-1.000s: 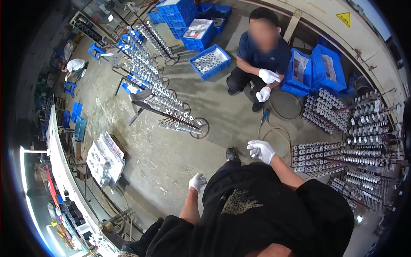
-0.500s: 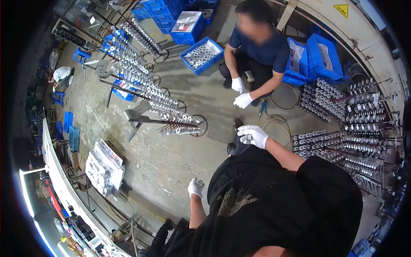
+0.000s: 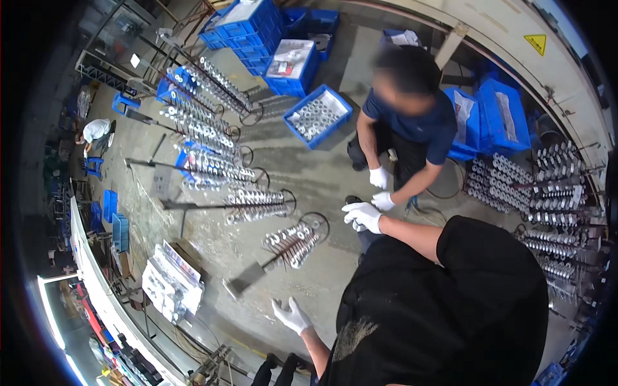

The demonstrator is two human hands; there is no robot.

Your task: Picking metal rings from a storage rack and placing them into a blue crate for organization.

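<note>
My left hand (image 3: 293, 316), in a white glove, is open with fingers spread and holds nothing. It is nearest the flat dark end plate (image 3: 246, 281) of a rack (image 3: 293, 244) hung with silver metal rings. My right hand (image 3: 363, 217), also white-gloved, reaches forward with its fingers curled round a small grey metal block, mostly hidden by the glove. Just beyond it are the gloved hands (image 3: 381, 190) of a crouching co-worker (image 3: 412, 125) in a dark blue shirt. The two people's hands are close but appear apart.
More racks (image 3: 206, 122) of silver parts stand in a row at left. A blue crate (image 3: 317, 116) of rings lies ahead, near stacked crates (image 3: 248, 29). Loaded racks (image 3: 553, 206) line the right side. A plastic-covered pile (image 3: 172, 283) stands at left; another person (image 3: 98, 132) bends farther off.
My view has shifted, bringing the near rack closer to my left hand, whose fingers have spread. My right hand has moved closer to the co-worker's hands, and the block is less visible.
</note>
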